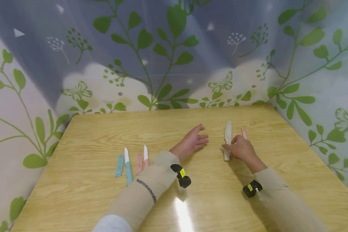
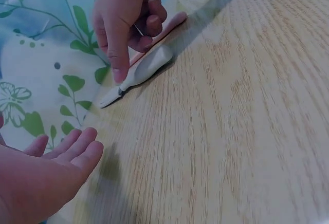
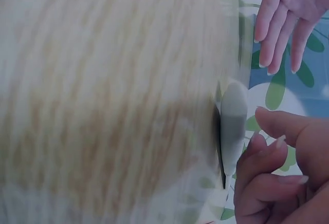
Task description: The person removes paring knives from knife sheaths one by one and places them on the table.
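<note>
A white-handled knife lies on the table, its pale, outlined blade end pointing to the back. My right hand is over its handle, thumb across it in the head view. In the right wrist view that hand has loosely bent fingers with nothing between them and thumb. A pink knife lies just right of the white one, partly hidden by the hand; its handle shows in the left wrist view. My left hand is held out to the left of the white knife, fingers extended, holding nothing.
On the left lie a blue-handled knife with white blade, a blue sheath, a pink sheath and another pink-handled knife, partly behind my left sleeve. A leaf-patterned curtain borders the wooden table.
</note>
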A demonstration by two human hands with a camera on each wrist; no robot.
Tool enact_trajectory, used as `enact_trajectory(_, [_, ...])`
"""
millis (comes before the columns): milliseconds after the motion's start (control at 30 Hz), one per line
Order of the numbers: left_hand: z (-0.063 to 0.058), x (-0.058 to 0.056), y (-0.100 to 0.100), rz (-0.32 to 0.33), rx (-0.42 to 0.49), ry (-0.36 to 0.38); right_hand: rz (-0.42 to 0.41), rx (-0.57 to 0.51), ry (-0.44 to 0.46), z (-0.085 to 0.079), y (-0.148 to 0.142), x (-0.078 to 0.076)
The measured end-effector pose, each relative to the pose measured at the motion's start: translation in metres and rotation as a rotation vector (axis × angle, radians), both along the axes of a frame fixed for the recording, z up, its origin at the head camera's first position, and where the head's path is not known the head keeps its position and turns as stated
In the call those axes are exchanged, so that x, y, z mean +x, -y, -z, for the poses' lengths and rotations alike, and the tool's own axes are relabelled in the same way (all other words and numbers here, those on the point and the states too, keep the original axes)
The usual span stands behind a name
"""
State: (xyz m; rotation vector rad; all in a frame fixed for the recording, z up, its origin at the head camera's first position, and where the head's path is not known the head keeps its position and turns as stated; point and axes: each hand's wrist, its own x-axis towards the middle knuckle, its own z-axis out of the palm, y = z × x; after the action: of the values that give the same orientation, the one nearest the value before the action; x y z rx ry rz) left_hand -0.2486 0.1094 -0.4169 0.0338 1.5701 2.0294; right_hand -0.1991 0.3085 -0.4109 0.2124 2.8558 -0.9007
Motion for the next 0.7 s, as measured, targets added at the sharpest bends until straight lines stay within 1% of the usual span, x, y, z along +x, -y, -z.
enact_trajectory(100, [0.001,-0.001,-0.004,0.029,-0.026,-0.014,-0.011,-0.005,0.018,0.001,0.000,0.000])
enact_trajectory(200, [0.001,-0.001,-0.006,0.045,-0.054,-0.037,-0.022,0.017,0.018,0.003,0.000,-0.002])
enact_trajectory(333, [0.002,-0.001,-0.010,0.024,-0.073,-0.054,-0.033,0.047,0.018,0.005,-0.001,-0.003])
enact_trajectory(500, [0.002,-0.001,-0.012,-0.014,-0.070,-0.050,-0.038,0.029,0.023,0.009,-0.001,-0.004])
enact_trajectory(700, [0.004,-0.002,-0.014,-0.024,-0.072,-0.047,0.016,0.023,0.029,0.014,0.001,-0.004])
